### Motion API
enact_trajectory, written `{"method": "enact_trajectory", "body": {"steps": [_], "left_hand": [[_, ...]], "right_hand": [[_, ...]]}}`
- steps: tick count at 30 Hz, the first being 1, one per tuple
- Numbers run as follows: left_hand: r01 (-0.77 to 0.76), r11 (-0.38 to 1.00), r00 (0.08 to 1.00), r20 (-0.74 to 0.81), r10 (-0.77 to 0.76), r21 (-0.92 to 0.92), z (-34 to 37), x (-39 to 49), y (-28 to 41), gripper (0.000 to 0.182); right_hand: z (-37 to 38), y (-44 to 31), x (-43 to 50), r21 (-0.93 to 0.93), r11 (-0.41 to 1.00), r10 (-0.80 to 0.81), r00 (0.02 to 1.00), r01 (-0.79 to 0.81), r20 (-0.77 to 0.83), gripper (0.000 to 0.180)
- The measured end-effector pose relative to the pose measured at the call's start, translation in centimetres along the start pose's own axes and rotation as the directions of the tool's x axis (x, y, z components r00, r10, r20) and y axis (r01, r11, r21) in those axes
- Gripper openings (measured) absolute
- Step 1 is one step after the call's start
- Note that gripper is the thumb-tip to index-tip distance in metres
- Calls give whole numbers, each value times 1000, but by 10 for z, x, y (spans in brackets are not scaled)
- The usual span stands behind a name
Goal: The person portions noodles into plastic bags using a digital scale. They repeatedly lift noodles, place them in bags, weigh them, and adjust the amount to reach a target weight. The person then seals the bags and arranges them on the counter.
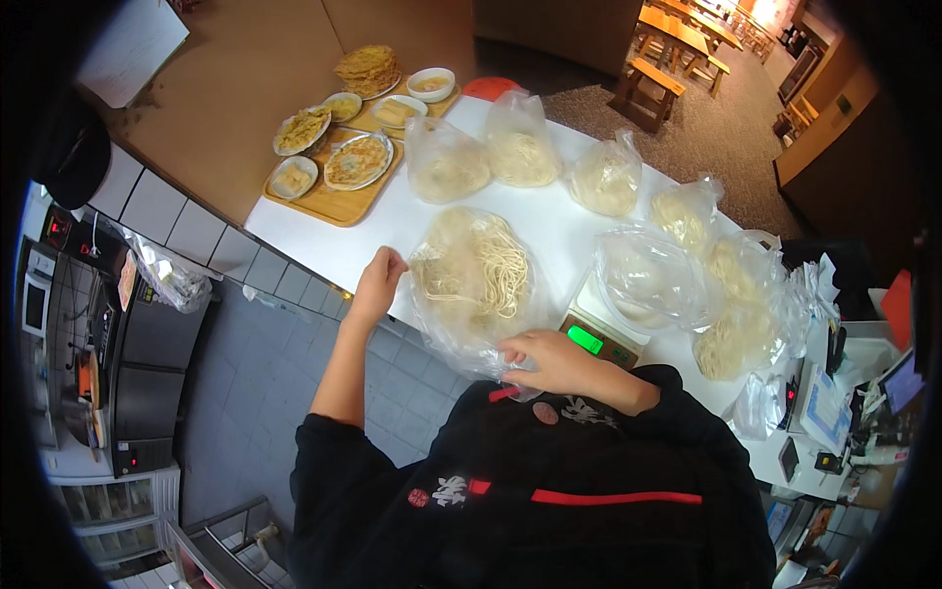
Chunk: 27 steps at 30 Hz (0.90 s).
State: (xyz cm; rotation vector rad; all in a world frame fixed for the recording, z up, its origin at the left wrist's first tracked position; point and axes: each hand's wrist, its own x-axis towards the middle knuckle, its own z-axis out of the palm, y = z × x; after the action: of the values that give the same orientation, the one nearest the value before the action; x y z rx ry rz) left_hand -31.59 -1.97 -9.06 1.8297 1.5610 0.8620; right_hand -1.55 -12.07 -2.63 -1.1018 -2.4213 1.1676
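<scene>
A clear plastic bag of pale noodles lies on the white counter, close to its front edge. My right hand grips the loose end of this bag with curled fingers. At the bag's left side is my left hand, its fingers drawn together. Whether it pinches the plastic is too small to tell. A kitchen scale with a lit green display stands right of the bag. On the scale sits a round bowl-like container covered by clear plastic.
Several bagged noodle portions line the counter's far and right sides. Wooden trays with plates of fried food and bowls stand at back left. At right are a stack of plastic bags and a tablet-like device. Tiled floor lies left.
</scene>
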Motion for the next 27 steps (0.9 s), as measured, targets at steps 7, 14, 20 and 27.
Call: {"method": "enact_trajectory", "body": {"steps": [7, 14, 20, 27], "left_hand": [[-163, 978, 956, 222, 190, -131, 61, 26, 82, 28], [-530, 713, 844, 362, 395, 458, 122, 22, 84, 40], [-352, 930, 890, 345, 298, 105, 86, 31, 86, 29], [102, 818, 925, 357, 133, -567, 15, 6, 127, 17]], "right_hand": [[17, 8, -3, 59, 996, -78, 993, 72, 94, 26], [17, 8, -14, 162, 982, -104, 995, 101, 4, 33], [12, 6, -16, 244, 964, -112, 994, 110, -7, 34], [12, 18, -16, 590, 805, 135, 989, -71, -65, 22]]}}
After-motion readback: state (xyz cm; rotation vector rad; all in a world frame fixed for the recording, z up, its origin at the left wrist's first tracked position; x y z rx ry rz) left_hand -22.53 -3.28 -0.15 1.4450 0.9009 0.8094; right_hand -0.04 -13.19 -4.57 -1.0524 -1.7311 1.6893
